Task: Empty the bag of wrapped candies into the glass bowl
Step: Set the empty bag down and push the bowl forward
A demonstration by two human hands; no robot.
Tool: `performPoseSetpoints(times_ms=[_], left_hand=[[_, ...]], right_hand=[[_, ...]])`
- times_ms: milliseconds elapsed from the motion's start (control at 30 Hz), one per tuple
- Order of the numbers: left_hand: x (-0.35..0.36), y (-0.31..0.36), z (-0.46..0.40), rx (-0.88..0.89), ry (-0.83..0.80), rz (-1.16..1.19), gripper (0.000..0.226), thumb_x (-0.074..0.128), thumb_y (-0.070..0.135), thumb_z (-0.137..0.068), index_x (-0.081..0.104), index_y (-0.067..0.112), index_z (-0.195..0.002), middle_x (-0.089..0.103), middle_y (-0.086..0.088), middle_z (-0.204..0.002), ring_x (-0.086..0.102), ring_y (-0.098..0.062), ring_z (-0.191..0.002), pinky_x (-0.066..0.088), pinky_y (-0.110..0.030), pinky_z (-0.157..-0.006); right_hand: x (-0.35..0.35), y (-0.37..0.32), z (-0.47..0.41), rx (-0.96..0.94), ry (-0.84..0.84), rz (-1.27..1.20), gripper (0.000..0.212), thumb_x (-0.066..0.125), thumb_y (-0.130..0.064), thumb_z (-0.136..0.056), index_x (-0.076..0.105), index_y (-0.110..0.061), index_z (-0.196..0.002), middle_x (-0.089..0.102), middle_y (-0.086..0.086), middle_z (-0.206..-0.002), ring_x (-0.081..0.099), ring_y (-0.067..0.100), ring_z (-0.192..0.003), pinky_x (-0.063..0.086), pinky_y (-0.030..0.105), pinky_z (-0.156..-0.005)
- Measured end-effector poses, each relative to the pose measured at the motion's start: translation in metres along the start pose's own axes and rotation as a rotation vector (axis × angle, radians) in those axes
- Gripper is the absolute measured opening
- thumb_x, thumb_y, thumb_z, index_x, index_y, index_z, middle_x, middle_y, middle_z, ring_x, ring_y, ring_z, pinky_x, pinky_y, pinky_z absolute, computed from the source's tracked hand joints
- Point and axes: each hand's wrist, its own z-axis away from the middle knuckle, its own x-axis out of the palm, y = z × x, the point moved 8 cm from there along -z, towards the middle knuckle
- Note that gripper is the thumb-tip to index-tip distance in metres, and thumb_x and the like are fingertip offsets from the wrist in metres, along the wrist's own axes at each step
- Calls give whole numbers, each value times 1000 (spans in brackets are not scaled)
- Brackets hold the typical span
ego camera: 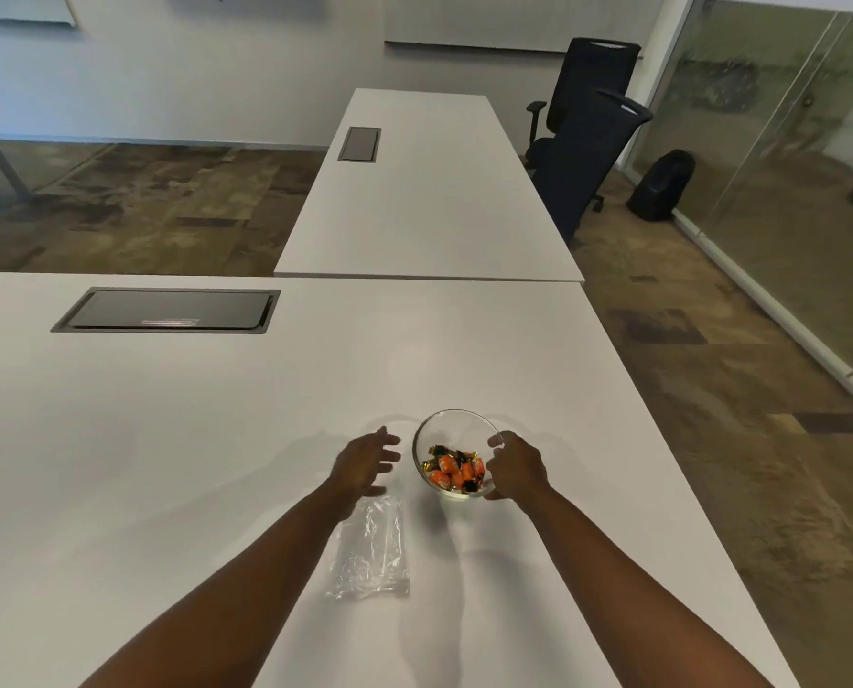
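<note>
A clear glass bowl stands on the white table and holds several orange, gold and black wrapped candies. My right hand grips the bowl's right rim, thumb at the near side. A flat, clear plastic bag lies on the table near me, left of the bowl, with no candies visible in it. My left hand hovers just left of the bowl, fingers spread, holding nothing, a short gap from the glass.
A recessed dark cable hatch sits in the table at the far left. A second white table adjoins beyond. Two black office chairs and a black bag stand at the right by a glass wall. The table's right edge runs close to the bowl.
</note>
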Motion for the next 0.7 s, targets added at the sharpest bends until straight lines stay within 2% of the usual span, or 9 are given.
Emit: performPoseSetpoints(times_ms=[100,167,300,400,433,500,567,633,700], left_hand=[[28,1,1,-149,-208,78,58,23,51,-96,47,13,-131,51,-16,-123,47,-33,-122,49,-43,-82],[35,6,0,-178,-224,144,61,22,52,-95,40,10,-136,46,-22,-134,45,-39,-126,48,-47,-86],[37,14,-6,-183,-148,208,57,25,45,-98,35,7,-138,41,-25,-141,51,-40,-117,52,-40,-75],[33,20,-17,-180,-101,248,51,26,40,-99,38,8,-136,42,-25,-141,55,-38,-107,49,-44,-86],[32,22,-20,-182,-89,266,48,26,40,-99,40,8,-133,43,-26,-140,56,-36,-99,49,-44,-85],[31,26,-27,-185,-72,293,39,27,38,-100,43,10,-122,43,-25,-140,59,-31,-86,52,-39,-74],[31,30,-38,-189,-63,311,37,28,35,-100,43,9,-122,43,-26,-140,59,-29,-78,51,-36,-67],[30,33,-50,-195,-63,328,44,29,33,-100,40,6,-133,43,-27,-140,59,-31,-82,51,-40,-73],[31,37,-62,-202,-63,338,46,30,33,-100,39,6,-136,43,-27,-140,56,-35,-95,50,-43,-79]], right_hand=[[2,-16,-4,-13,-11,-8,35,39,1,-89,55,-6,-120,60,17,-115,59,32,-75,58,48,-82],[4,-25,-6,-12,-27,-21,35,39,0,-90,55,-7,-121,60,18,-117,59,33,-76,57,49,-85],[7,-34,-13,-4,-32,-48,34,40,-6,-92,55,-10,-122,61,18,-121,56,29,-82,57,45,-87],[12,-40,-17,11,-44,-145,34,35,-15,-97,53,-11,-126,59,17,-118,54,30,-91,54,37,-76],[14,-42,-20,25,-53,-178,34,34,-19,-99,52,-12,-127,58,17,-122,55,31,-98,52,38,-76],[19,-44,-24,56,-69,-216,36,30,-24,-100,49,-16,-130,54,18,-130,54,35,-112,52,44,-84],[21,-48,-33,88,-75,-270,37,29,-25,-101,46,-17,-133,50,18,-135,50,36,-119,51,47,-87],[24,-52,-43,119,-84,-371,38,29,-22,-101,46,-17,-134,46,17,-139,48,36,-122,52,47,-81],[25,-56,-55,132,-76,-420,38,29,-20,-101,46,-16,-134,44,18,-140,47,35,-123,53,45,-77]])
